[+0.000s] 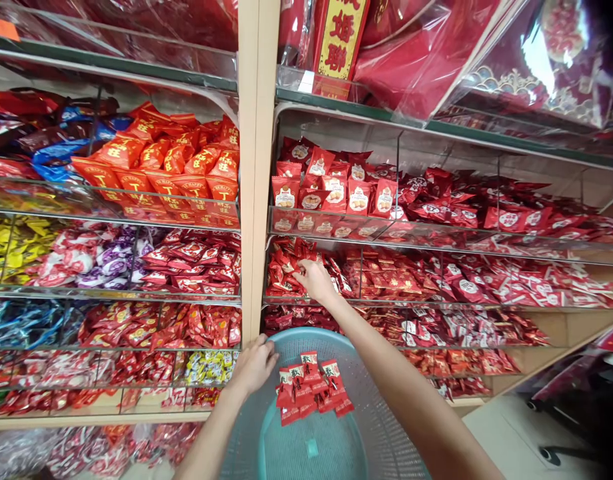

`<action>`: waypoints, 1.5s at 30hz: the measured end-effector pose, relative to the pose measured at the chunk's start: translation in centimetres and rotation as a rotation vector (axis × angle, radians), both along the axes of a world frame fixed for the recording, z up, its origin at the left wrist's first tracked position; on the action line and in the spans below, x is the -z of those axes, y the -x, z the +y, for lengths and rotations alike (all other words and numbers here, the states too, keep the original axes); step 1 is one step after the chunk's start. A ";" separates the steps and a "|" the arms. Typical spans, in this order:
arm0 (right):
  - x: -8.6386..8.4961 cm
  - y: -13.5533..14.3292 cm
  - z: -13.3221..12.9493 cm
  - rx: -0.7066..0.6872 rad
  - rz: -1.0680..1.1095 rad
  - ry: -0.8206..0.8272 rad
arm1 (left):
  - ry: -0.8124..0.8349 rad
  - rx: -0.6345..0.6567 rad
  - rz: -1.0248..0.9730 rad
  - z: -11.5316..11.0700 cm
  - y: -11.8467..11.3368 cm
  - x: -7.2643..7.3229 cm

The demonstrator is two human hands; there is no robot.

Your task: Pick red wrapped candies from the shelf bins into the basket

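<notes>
A blue-green plastic basket (396, 427) with perforated walls is in front of me, against the shelves. Several small red packets (311, 390) with cream labels lie together on its far inner side. My left hand (256, 365) is closed over the left part of the rim, fingertips curled on the edge. My right hand (317, 280) reaches across the basket into a shelf compartment, thumb and fingers pinched at the red candy packets (282, 272) there. Its fingertips partly cover what they grip.
Clear shelf fronts (331, 223) run across above and below my right hand. A wooden upright (256, 167) divides the shelving. Red snack bags (201, 163) fill the upper left; yellow packets (16, 247) lie lower. A wheeled chair base (561, 427) stands at right.
</notes>
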State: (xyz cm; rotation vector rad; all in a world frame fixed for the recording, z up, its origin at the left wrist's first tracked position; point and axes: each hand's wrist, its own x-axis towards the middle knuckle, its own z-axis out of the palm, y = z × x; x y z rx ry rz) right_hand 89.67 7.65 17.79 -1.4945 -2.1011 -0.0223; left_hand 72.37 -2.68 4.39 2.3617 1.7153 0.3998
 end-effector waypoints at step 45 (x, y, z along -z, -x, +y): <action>3.0 -3.9 -10.7 -0.320 1.643 0.716 | 0.043 -0.020 -0.012 0.0 -0.2 -0.3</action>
